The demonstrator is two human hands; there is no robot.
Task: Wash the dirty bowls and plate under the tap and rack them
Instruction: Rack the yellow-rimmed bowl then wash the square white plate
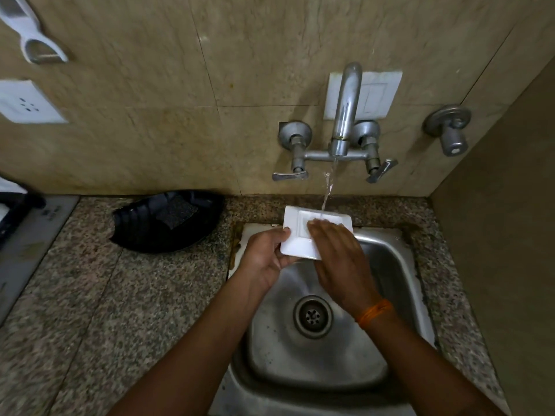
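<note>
Left hand [265,255], just left of the frame's middle, grips the near left edge of a white square plate [300,232], thumb curled over the rim and fingers underneath. Right hand [339,256] lies flat on the plate's upper face with its fingers straight and together, their tips reaching the centre where the water lands. An orange thread band [374,313] circles the right wrist.

The plate is held tilted over the back rim of the steel sink [390,265], directly under the tap [345,115], which is mounted on the wall in the upper right of the frame. A stream of water [329,187] falls from the spout onto the plate's far side. The sink's round drain [313,316] shows in the lower middle of the frame, between the two forearms.

To the left of the sink, on the speckled granite counter [105,295], a black ribbed tray [168,226] rests against the tiled wall with a dark scouring pad [177,213] lying in it. A white wall socket [27,103] sits at the upper left edge, and a white switch plate [378,94] is behind the tap
</note>
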